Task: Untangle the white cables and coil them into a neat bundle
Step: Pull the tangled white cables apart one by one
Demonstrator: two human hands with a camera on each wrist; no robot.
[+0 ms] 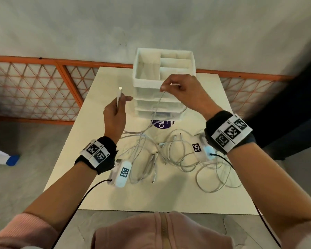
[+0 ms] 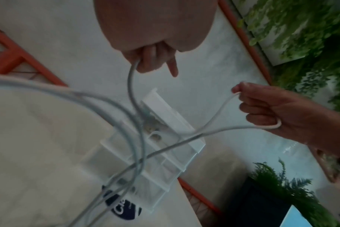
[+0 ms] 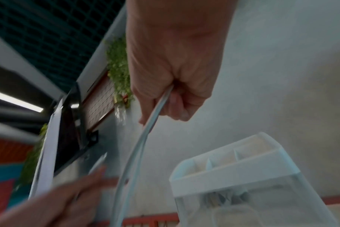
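Cream table with a white drawer organiser, orange lattice fence behind.

A white organiser (image 1: pixel 162 76) with open top compartments and clear drawers stood at the far end of the table (image 1: pixel 101 191). A purple round sticker (image 1: pixel 162 124) lay just near it. An orange lattice fence (image 1: pixel 34 90) ran beyond. Green plants (image 2: pixel 301 30) lined the wall.

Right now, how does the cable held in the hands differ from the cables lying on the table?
The held cable is lifted above the table, while the loose cables lie flat on it. The held cable runs as one strand between the left hand, which grips its connector end upright, and the right hand, which pinches it; the loose cables form overlapping, tangled loops. Both are thin and white.
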